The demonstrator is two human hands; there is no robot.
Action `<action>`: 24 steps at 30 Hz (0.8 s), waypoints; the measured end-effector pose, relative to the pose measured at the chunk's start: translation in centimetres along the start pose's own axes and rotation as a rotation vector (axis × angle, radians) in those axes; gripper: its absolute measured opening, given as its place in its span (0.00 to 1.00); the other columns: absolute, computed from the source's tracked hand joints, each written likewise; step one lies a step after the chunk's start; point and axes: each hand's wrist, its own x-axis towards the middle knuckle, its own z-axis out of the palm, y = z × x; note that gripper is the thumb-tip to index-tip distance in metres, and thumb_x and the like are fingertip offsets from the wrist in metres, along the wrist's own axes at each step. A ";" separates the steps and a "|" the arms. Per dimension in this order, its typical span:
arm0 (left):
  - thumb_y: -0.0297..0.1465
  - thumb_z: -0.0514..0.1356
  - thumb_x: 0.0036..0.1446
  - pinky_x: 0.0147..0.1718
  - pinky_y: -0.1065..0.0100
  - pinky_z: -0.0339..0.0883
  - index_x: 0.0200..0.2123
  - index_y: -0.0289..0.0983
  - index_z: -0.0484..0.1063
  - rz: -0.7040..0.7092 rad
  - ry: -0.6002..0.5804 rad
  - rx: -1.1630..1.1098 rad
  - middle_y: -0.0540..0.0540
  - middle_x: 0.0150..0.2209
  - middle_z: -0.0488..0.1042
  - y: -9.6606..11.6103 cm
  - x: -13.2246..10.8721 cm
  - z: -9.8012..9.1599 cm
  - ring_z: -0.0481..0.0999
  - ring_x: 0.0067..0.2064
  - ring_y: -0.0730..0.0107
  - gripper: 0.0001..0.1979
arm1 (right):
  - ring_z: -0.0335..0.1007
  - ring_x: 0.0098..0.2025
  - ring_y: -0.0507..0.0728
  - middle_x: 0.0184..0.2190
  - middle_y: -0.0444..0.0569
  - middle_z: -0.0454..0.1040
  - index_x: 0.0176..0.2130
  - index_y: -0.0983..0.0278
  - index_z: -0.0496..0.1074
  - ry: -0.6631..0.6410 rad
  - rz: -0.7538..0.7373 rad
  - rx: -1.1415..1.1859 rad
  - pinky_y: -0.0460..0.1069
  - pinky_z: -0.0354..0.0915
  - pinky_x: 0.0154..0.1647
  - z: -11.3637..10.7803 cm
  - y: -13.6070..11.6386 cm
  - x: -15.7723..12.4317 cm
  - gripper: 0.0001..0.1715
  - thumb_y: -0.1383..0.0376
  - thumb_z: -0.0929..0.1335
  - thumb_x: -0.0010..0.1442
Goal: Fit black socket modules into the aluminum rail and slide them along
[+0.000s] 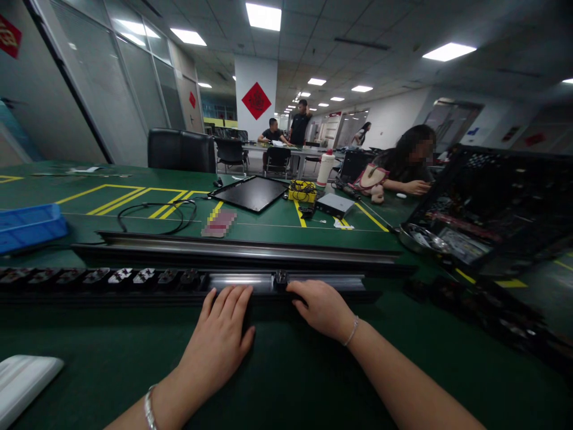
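At the far left, one blue tray (33,227) is set on the green table (286,370). Nearer, eight black blocks (120,276) are lined up in one long black rail (242,282) — the first is cut off by the edge of the view. The rail is laid crossways, its long side running left to right in front of both hands. A second rail (250,248) is placed just behind it, running much the same way. Next, the left hand (219,334) is laid on the near edge of the front rail, its fingers loosely stretched out and nothing clasped. To the right of those fingers, one small block (281,278) is found in the rail, well apart from the eight. It is placed just left of the fingers of the right hand (324,307), the nearer one — whether it is pinched or only touched cannot be told.
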 end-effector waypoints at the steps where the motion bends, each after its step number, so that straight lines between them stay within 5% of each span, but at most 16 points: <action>1: 0.33 0.54 0.54 0.57 0.49 0.49 0.58 0.36 0.55 -0.001 0.000 0.001 0.40 0.55 0.66 0.0 0.0 0.0 0.61 0.57 0.54 0.28 | 0.68 0.39 0.55 0.37 0.46 0.74 0.44 0.60 0.67 -0.002 0.003 -0.007 0.49 0.59 0.41 0.0 0.0 0.0 0.15 0.69 0.64 0.55; 15: 0.33 0.54 0.54 0.58 0.48 0.49 0.59 0.35 0.55 -0.005 -0.028 -0.004 0.40 0.55 0.65 0.2 0.0 -0.4 0.61 0.57 0.53 0.28 | 0.68 0.39 0.56 0.38 0.46 0.74 0.53 0.53 0.64 -0.101 -0.029 -0.108 0.51 0.60 0.40 -1.8 0.6 -0.4 0.25 0.70 0.62 0.57; 24: 0.33 0.55 0.54 0.58 0.48 0.48 0.59 0.34 0.55 -0.021 -0.047 -0.019 0.39 0.56 0.65 0.3 0.2 -0.7 0.60 0.58 0.53 0.29 | 0.60 0.38 0.55 0.35 0.46 0.71 0.51 0.54 0.66 -0.056 -0.070 -0.204 0.49 0.57 0.39 -2.1 0.2 -0.5 0.23 0.73 0.60 0.58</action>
